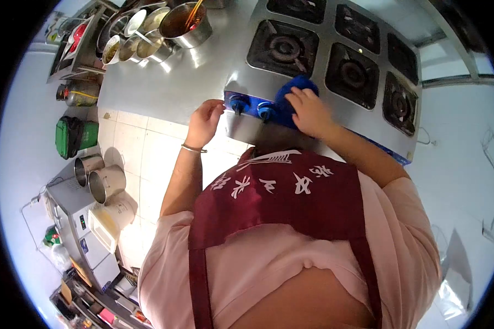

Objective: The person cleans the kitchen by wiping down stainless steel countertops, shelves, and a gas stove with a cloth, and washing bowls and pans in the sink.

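My right hand presses a blue cloth against the front edge of the gas stove, over the blue control panel and just right of two knobs. Part of the cloth reaches up onto the steel top near the front-left burner. My left hand is at the left end of the panel, beside the left knob, with its fingers curled together. Whether anything small is between those fingers is hidden.
Metal pots and bowls stand at the back left of the steel counter, one pot holding chopsticks. Further left are a gas cylinder, a green bin and large metal containers on the tiled floor.
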A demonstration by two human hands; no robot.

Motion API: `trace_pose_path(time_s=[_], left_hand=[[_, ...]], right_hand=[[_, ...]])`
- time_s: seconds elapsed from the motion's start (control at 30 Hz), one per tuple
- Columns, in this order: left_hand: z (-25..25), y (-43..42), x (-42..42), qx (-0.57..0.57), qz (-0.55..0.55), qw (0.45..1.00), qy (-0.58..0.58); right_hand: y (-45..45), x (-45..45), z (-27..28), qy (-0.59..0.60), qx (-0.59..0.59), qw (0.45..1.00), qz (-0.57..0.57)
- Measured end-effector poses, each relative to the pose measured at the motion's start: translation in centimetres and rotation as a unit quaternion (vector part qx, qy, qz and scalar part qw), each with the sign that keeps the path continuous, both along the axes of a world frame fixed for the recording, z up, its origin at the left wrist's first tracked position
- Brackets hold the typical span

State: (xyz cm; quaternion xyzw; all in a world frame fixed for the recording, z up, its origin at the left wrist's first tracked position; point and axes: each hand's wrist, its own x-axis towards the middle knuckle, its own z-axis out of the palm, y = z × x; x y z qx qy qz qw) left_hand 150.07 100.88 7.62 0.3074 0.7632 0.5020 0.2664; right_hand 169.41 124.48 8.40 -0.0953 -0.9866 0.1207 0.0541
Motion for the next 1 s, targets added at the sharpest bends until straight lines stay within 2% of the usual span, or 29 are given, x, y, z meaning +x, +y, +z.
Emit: trace_pose_path(time_s=[0.1, 0.13, 0.17, 0.2, 0.27, 0.3, 0.37, 0.4, 0.43, 0.47, 0.5, 0.53, 0.6, 0.67, 0.7, 0.73, 0.8, 0.83, 1.0], left_hand=[[0.0, -0.9, -0.2, 0.014, 0.014, 0.999, -0.026], [0.1, -1.3, -0.2, 0.016, 0.015, 0.999, -0.026], [0.4, -1.9, -0.3, 0.007, 0.026, 0.999, -0.022], [0.7, -2.3, -0.6, -0.001, 0.032, 0.999, -0.015], [0.5, -3.6, -1.4, 0.038, 0.051, 0.998, -0.018], [0.1, -4.2, -1.8, 0.048, 0.07, 0.996, -0.014], [-0.4, -4.7, -2.2, 0.049, 0.09, 0.995, -0.006], [-0.4, -4.7, -2.3, 0.041, 0.092, 0.995, 0.004], [-0.7, -4.6, -2.6, 0.018, 0.08, 0.996, 0.021], [-1.0, -4.0, -2.6, 0.024, 0.077, 0.997, 0.019], [-1.4, -3.1, -2.5, 0.047, 0.058, 0.997, 0.012], [-1.5, -2.0, -2.7, 0.073, 0.034, 0.997, 0.004], [-1.4, -0.4, -3.2, 0.071, 0.023, 0.997, 0.004], [-1.8, 1.2, -4.0, 0.042, 0.027, 0.996, 0.068], [-2.1, 1.8, -4.6, 0.016, 0.002, 0.985, 0.17], [-2.5, 2.2, -4.8, 0.017, -0.004, 0.986, 0.169], [-2.5, 3.6, -4.7, -0.04, -0.03, 0.919, 0.39], [-3.2, 4.1, -4.6, -0.069, -0.048, 0.928, 0.364], [-2.9, 5.5, -3.1, -0.146, -0.077, 0.911, 0.378]], right_hand=[[-1.7, -3.7, -0.8, 0.071, -0.089, 0.992, 0.045], [-1.7, -5.4, -0.9, 0.092, -0.174, 0.976, 0.096], [-2.2, -7.2, 0.5, -0.068, -0.357, 0.928, 0.08], [-3.2, -8.0, 0.3, -0.015, -0.433, 0.891, 0.136], [-4.1, -8.2, 2.0, -0.047, -0.513, 0.846, 0.14], [-3.8, -7.7, 3.7, -0.044, -0.508, 0.85, 0.131], [-2.9, -6.2, 7.0, -0.118, -0.36, 0.923, 0.072], [-1.8, -5.1, 8.0, -0.094, -0.324, 0.938, 0.077], [-1.1, -3.4, 8.5, -0.02, -0.285, 0.957, 0.051], [-0.4, -2.0, 9.1, -0.029, -0.216, 0.976, 0.004], [0.0, -0.7, 8.8, -0.036, -0.187, 0.98, -0.057], [0.7, 0.7, 6.6, -0.034, -0.18, 0.981, -0.065], [1.5, 3.1, 1.0, 0.003, 0.055, 0.991, -0.121], [2.2, 2.2, 0.4, -0.005, 0.098, 0.986, -0.132], [2.7, 1.4, 0.3, -0.012, 0.138, 0.981, -0.138], [3.2, 0.7, 0.3, -0.014, 0.138, 0.98, -0.144], [4.7, -1.2, 0.7, -0.046, 0.175, 0.968, -0.173], [5.0, -2.1, 0.8, -0.086, 0.191, 0.96, -0.188], [8.9, -4.3, 0.2, -0.067, 0.195, 0.956, -0.21]])
